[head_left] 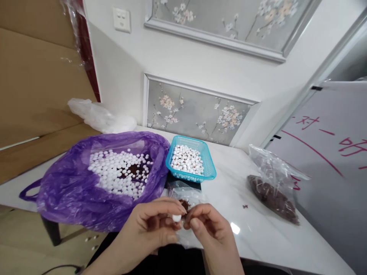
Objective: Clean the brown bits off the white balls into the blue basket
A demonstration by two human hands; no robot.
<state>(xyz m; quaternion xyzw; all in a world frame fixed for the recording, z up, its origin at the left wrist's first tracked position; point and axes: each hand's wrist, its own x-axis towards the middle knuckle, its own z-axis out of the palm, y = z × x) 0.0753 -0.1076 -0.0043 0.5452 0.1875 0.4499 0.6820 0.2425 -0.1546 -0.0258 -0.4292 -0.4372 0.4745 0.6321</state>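
A small white ball (176,218) is pinched in the fingertips of my left hand (153,225). Close beside it, my right hand (212,229) has its thumb and fingers pressed together; whatever they hold is too small or hidden to name. Behind and below both hands lies a clear plastic bag (189,240) at the table edge, with reddish-brown bits (185,205) in it. To the left spreads an open purple plastic bag (69,191) holding many white balls and a dark brown patch. A blue basket (212,168) beyond my hands contains white balls with brown specks.
The white table (229,191) stands against a wall. On its right lies a clear bag of brown material (272,198), near a few brown bits (245,206). A whiteboard (329,160) borders the right side. Cardboard (37,84) and a white plastic bag (97,116) are at the left.
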